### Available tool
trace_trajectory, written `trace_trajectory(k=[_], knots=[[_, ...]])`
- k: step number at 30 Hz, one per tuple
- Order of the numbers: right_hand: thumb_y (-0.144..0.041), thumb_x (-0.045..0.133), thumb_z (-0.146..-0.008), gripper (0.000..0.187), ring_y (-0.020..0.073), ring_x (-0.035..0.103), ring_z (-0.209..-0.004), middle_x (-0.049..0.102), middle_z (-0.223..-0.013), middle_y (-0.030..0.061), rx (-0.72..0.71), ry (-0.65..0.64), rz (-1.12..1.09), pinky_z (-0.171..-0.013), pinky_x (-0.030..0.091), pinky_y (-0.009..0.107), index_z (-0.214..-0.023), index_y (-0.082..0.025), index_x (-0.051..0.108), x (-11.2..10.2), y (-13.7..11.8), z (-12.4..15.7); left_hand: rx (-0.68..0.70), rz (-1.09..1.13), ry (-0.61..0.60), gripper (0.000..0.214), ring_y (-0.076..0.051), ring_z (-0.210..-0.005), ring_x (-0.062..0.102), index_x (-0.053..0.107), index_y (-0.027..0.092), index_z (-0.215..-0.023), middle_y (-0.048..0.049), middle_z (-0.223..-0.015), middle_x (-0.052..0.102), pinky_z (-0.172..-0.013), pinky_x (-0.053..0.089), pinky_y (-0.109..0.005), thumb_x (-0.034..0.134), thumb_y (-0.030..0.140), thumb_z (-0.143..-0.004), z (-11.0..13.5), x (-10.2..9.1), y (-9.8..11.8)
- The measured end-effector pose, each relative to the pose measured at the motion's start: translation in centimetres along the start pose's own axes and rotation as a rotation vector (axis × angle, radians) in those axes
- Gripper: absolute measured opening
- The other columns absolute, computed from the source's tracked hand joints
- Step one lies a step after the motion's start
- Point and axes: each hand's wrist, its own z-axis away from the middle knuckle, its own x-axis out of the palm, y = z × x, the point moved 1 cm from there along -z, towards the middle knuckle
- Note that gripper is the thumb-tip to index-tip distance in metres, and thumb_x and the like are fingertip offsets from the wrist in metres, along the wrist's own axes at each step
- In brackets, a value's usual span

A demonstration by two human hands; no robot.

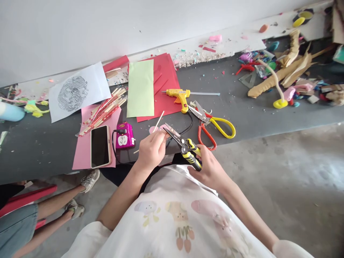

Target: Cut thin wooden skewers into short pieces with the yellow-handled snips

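My left hand [152, 148] is closed in a pinch on a thin pale wooden stick [136, 152], whose end pokes out on the hand's left side. Another thin stick [158, 121] shows just above the fingers, over a small pink paper shape [152, 129]. In my right hand [211, 166] are wire-stripper pliers [185, 145] with black and yellow handles. Their jaws are parted and reach the fingertips of my left hand; whether they touch the stick is hidden. Scissors [205, 120] with red and yellow handles lie just beyond the pliers.
A yellow glue gun [180, 96] lies near red sheets [169, 75] and a pale green sheet [140, 89]. Leftward are a purple power socket [125, 136], a phone [100, 147], bundled sticks [107, 107] and a printed sheet [77, 91]. Craft scraps [290, 75] crowd the right. Another person's legs [59, 202] show lower left.
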Motion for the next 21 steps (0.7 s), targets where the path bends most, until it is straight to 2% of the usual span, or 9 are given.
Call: trace_trajectory(k=[3,6,9,12,14,16,19,21], knots=[[-0.026,0.058,-0.072,0.046,0.0255,0.054,-0.101,0.054,-0.109,0.0108,0.028,-0.054,-0.006,-0.089,0.045,0.040,-0.112,-0.021,0.036,-0.4,-0.1,-0.5,-0.055,-0.027,-0.069,0.017,-0.013,-0.065,0.060,0.057,0.019,-0.084,-0.0012,-0.068,0.063,-0.061,0.044,-0.023,0.042,0.018,-0.093,-0.3,-0.2,-0.5],[-0.026,0.057,-0.071,0.043,0.0261,0.055,-0.101,0.055,-0.106,0.0104,0.058,-0.029,0.002,-0.088,0.045,0.040,-0.109,-0.021,0.037,-0.5,-0.4,-1.1,-0.080,-0.057,-0.100,0.015,-0.016,-0.078,0.062,0.058,0.019,-0.092,-0.0045,-0.079,0.065,-0.072,0.047,-0.027,0.043,0.022,-0.094,-0.6,-0.3,-0.9],[-0.027,0.056,-0.069,0.045,0.0267,0.056,-0.097,0.057,-0.102,0.0102,0.084,0.056,0.017,-0.083,0.046,0.039,-0.109,-0.021,0.037,-0.5,-0.8,-2.0,-0.110,-0.076,-0.013,0.015,-0.021,-0.097,0.059,0.055,0.018,-0.102,-0.0109,-0.099,0.064,-0.086,0.046,-0.034,0.049,0.024,-0.091,-0.4,-0.5,-1.0],[-0.030,0.056,-0.068,0.047,0.0289,0.057,-0.098,0.058,-0.102,0.0110,0.128,0.153,0.051,-0.081,0.046,0.040,-0.110,-0.021,0.037,-0.5,-1.1,-3.3,-0.183,-0.017,0.046,0.010,-0.020,-0.090,0.056,0.054,0.018,-0.093,-0.0094,-0.091,0.062,-0.081,0.046,-0.034,0.050,0.026,-0.090,0.0,-0.2,-0.6],[-0.031,0.055,-0.069,0.045,0.0311,0.055,-0.104,0.058,-0.105,0.0128,0.135,0.204,0.088,-0.084,0.045,0.042,-0.109,-0.020,0.037,-0.4,-1.5,-4.2,-0.227,0.071,-0.056,0.016,-0.018,-0.084,0.056,0.054,0.019,-0.081,-0.0057,-0.081,0.062,-0.081,0.046,-0.033,0.046,0.026,-0.092,0.2,0.4,0.1],[-0.032,0.055,-0.069,0.044,0.0329,0.055,-0.106,0.058,-0.106,0.0146,0.154,0.221,0.128,-0.087,0.043,0.044,-0.108,-0.019,0.038,-0.3,-1.8,-4.9,-0.290,0.187,-0.179,0.021,-0.018,-0.086,0.058,0.057,0.019,-0.081,-0.0050,-0.082,0.064,-0.083,0.045,-0.032,0.044,0.030,-0.094,0.3,1.2,0.7],[-0.035,0.054,-0.071,0.042,0.0355,0.054,-0.107,0.058,-0.106,0.0167,0.171,0.218,0.169,-0.087,0.043,0.044,-0.106,-0.017,0.038,0.0,-2.4,-5.6,-0.485,0.429,-0.311,0.025,-0.018,-0.084,0.061,0.059,0.018,-0.089,-0.0051,-0.088,0.067,-0.076,0.046,-0.030,0.043,0.037,-0.094,0.2,2.4,1.4],[-0.038,0.053,-0.073,0.040,0.0363,0.055,-0.106,0.058,-0.105,0.0170,0.164,0.223,0.180,-0.086,0.043,0.045,-0.104,-0.017,0.038,0.0,-2.8,-5.8,-0.615,0.614,-0.335,0.029,-0.018,-0.080,0.061,0.059,0.019,-0.087,-0.0045,-0.086,0.067,-0.071,0.045,-0.029,0.042,0.041,-0.094,0.1,3.1,1.7]])
